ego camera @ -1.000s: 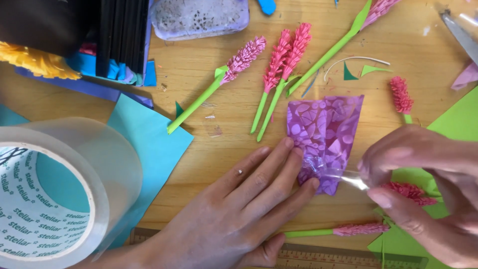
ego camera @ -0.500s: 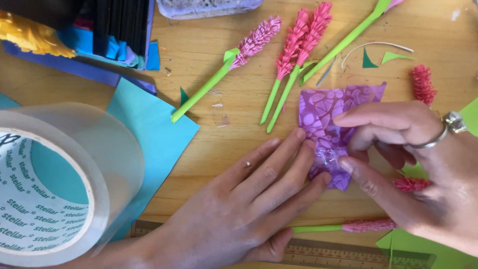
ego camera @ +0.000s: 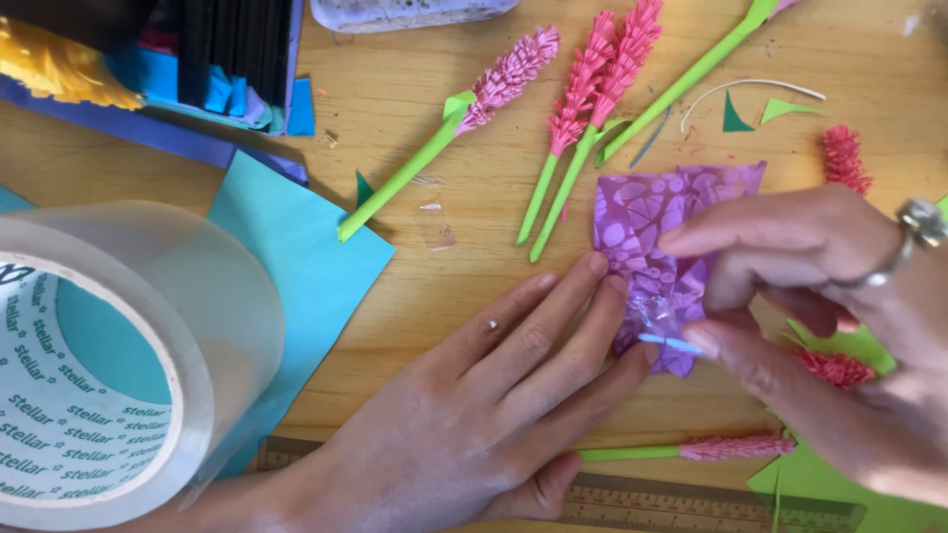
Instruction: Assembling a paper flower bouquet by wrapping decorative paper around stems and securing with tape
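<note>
Head view showed a wooden table (ego camera: 474, 227) seen from above. At far left a big roll of clear tape (ego camera: 109, 365) stood close to the lens, partly over a blue sheet (ego camera: 296, 257). Above it, at the top left corner, lay a yellow fringed piece (ego camera: 59, 69) and a stack of dark and blue papers (ego camera: 227, 59).

The left hand (ego camera: 494, 405) came in from the bottom edge and lay flat, palm down, fingers straight and together; its fingertips (ego camera: 602, 281) pressed on the left edge of a purple patterned paper (ego camera: 662, 217). That paper lay on the table right of centre, between the two hands. Above the left hand lay paper flowers: a pink one on a green stem (ego camera: 444, 148), then two pink ones side by side (ego camera: 583, 118), then a long green stem (ego camera: 691, 74) running to the top edge. Small green scraps (ego camera: 750, 114) lay near it. Below the left hand a ruler (ego camera: 691, 503) ran along the bottom edge, with one more pink flower (ego camera: 691, 450) just above it.

The right hand (ego camera: 829, 326), with a ring on one finger, came from the right edge. Its thumb and forefinger were pinched on a strip of clear tape (ego camera: 662, 316) at the lower part of the purple paper. Two red flower heads (ego camera: 845, 158) showed beside this hand, one above and one below, and a green sheet (ego camera: 839, 494) lay under it.
</note>
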